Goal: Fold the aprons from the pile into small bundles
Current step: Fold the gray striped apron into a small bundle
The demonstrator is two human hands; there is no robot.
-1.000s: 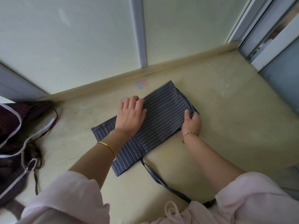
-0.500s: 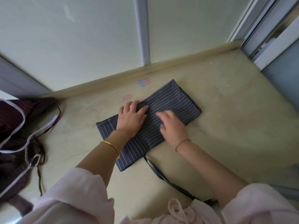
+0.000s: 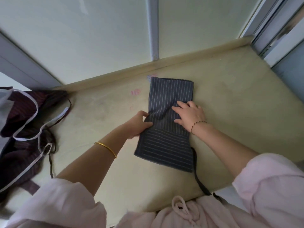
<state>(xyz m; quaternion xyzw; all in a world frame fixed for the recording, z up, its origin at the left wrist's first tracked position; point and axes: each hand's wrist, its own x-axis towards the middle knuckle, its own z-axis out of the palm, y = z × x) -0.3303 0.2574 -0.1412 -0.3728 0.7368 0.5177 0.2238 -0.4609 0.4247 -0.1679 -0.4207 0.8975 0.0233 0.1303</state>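
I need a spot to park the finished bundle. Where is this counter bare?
Widest bare stretch: counter right of the grey apron and right hand, out to the window frame. Another lies between the left hand and the dark apron pile. Crowded: far left, with the pile's loose ties, and the near edge where the strap trails.

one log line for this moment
step: folding | left hand: grips striped apron edge | right hand: flat on apron | pile: at left
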